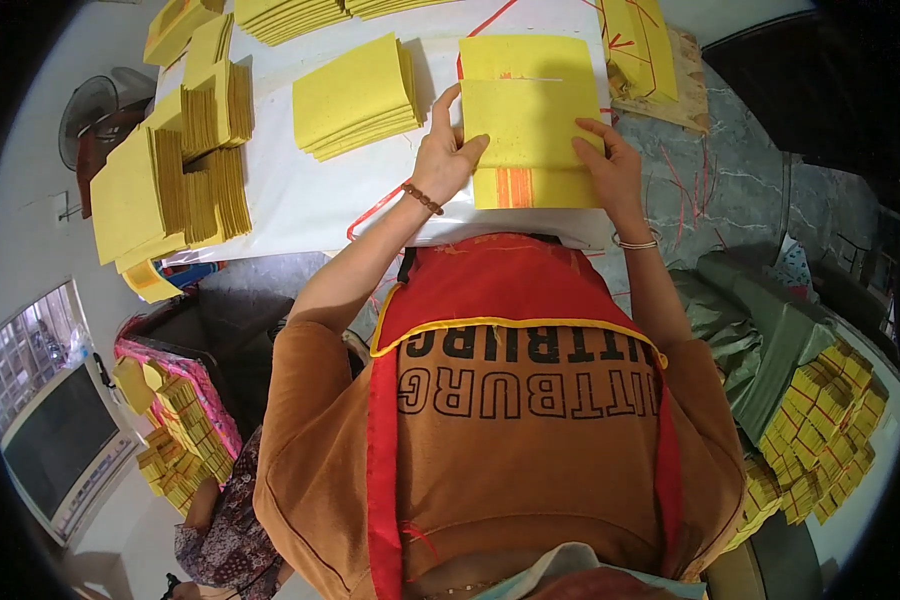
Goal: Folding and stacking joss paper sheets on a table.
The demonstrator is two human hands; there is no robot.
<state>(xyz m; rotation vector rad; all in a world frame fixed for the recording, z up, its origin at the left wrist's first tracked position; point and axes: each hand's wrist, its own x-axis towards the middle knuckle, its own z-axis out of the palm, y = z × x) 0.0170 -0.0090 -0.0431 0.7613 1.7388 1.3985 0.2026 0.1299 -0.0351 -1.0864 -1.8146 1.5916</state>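
In front of me at the table's near edge, a yellow paper bundle (535,125) lies between my two hands, over more yellow paper (560,190) with an orange-red printed patch. My left hand (448,155) grips its left side, thumb on top and index finger stretched along the edge. At its right side, my right hand (612,170) is closed with thumb and bent fingers on the paper edge. How many sheets they hold I cannot tell. Left of my left hand sits a fanned stack of folded yellow paper (355,95), untouched.
Several yellow paper stacks (160,185) stand along the left of the white-covered table (280,210). A red-tied yellow bundle (650,50) rests on a board beyond the right edge. More tied bundles (820,435) are piled at lower right. Another person's patterned clothing (232,520) shows at lower left.
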